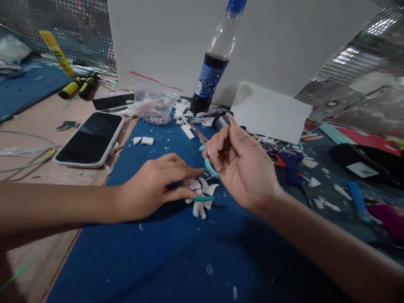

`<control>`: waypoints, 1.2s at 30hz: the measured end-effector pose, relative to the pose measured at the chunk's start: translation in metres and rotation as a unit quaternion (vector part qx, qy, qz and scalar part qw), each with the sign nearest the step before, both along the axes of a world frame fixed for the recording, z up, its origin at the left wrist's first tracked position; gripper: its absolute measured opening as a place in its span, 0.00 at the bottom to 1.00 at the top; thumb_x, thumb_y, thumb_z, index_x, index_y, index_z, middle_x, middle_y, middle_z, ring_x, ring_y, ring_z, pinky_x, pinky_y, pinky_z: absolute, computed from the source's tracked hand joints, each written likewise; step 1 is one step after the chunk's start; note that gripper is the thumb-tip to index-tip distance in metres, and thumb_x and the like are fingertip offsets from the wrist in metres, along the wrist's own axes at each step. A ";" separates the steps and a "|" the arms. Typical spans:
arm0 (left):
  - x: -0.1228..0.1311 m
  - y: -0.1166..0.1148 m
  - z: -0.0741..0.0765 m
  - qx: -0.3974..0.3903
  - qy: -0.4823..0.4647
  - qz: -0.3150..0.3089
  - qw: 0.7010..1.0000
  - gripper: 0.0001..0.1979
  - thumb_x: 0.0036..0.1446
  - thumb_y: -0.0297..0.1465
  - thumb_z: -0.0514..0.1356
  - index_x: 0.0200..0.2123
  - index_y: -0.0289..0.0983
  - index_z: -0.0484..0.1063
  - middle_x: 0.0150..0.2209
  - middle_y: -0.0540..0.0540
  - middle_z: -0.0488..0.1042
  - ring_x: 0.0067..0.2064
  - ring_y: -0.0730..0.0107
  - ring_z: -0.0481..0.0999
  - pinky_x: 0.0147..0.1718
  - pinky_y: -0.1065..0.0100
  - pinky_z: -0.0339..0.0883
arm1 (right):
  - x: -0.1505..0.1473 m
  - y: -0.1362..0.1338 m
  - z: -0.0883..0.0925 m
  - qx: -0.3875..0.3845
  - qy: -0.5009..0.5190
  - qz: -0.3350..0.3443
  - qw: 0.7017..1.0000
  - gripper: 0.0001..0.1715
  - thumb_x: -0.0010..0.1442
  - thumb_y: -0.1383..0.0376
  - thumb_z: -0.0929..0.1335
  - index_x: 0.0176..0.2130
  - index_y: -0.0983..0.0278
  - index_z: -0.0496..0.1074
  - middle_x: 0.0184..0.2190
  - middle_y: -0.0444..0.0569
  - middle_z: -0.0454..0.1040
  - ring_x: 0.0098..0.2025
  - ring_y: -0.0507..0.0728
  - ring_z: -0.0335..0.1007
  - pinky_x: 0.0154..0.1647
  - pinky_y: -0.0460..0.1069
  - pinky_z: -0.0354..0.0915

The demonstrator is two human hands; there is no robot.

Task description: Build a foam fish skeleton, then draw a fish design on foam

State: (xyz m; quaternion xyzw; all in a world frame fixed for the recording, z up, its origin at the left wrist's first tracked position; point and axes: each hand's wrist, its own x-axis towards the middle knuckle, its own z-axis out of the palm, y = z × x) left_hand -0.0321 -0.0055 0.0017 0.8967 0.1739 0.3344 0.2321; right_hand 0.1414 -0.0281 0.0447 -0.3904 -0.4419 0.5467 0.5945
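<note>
White foam petals (pixel 202 194) on blue mat (pixel 151 261), pinned under flat, open left hand (pixel 151 187) fingertips to steady cluster. Right hand (pixel 243 168) just above, fingers pinched on pale-blue piece (pixel 208 166), lifted clear for view.

Your left hand (pixel 154 185) lies low, fingers stretched right; your right hand (pixel 244 168) hovers just beside, fingertips pinched together.

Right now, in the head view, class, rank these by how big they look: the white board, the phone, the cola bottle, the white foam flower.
1. white board, largest by far.
2. phone and cola bottle: about alike. The bottle stands farther back, so I leave them unranked.
3. white foam flower, smallest.
</note>
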 end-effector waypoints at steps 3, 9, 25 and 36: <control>0.000 0.002 0.001 -0.001 0.016 0.009 1.000 0.20 0.63 0.41 0.54 0.49 0.33 0.72 0.35 0.43 0.79 0.40 0.68 0.76 0.42 0.68 0.70 | 0.003 0.005 -0.012 -0.008 -0.051 -0.026 0.998 0.16 0.64 0.56 0.64 0.27 0.61 0.64 0.30 0.45 0.70 0.37 0.52 0.71 0.46 0.51 0.67; 0.000 0.004 0.004 -0.018 0.086 0.053 0.995 0.20 0.61 0.43 0.55 0.45 0.33 0.73 0.38 0.42 0.78 0.41 0.67 0.76 0.38 0.71 0.69 | 0.015 0.012 -0.021 -0.014 -0.366 -0.116 0.923 0.19 0.60 0.60 0.68 0.48 0.64 0.61 0.55 0.61 0.63 0.56 0.64 0.62 0.56 0.61 0.60; -0.006 0.005 0.004 -0.008 -0.006 0.117 0.993 0.21 0.59 0.46 0.56 0.46 0.36 0.70 0.40 0.43 0.77 0.39 0.67 0.76 0.33 0.72 0.70 | 0.030 0.017 -0.015 0.253 -0.550 0.167 0.778 0.23 0.69 0.52 0.55 0.28 0.61 0.61 0.27 0.47 0.62 0.35 0.58 0.57 0.38 0.52 0.56; -0.003 0.007 -0.004 -0.220 -0.096 0.106 0.965 0.28 0.52 0.36 0.67 0.54 0.38 0.62 0.43 0.44 0.77 0.38 0.68 0.77 0.33 0.70 0.74 | 0.020 0.006 -0.016 0.180 -0.551 0.031 0.815 0.24 0.67 0.58 0.61 0.21 0.62 0.56 0.16 0.39 0.56 0.18 0.49 0.51 0.22 0.47 0.46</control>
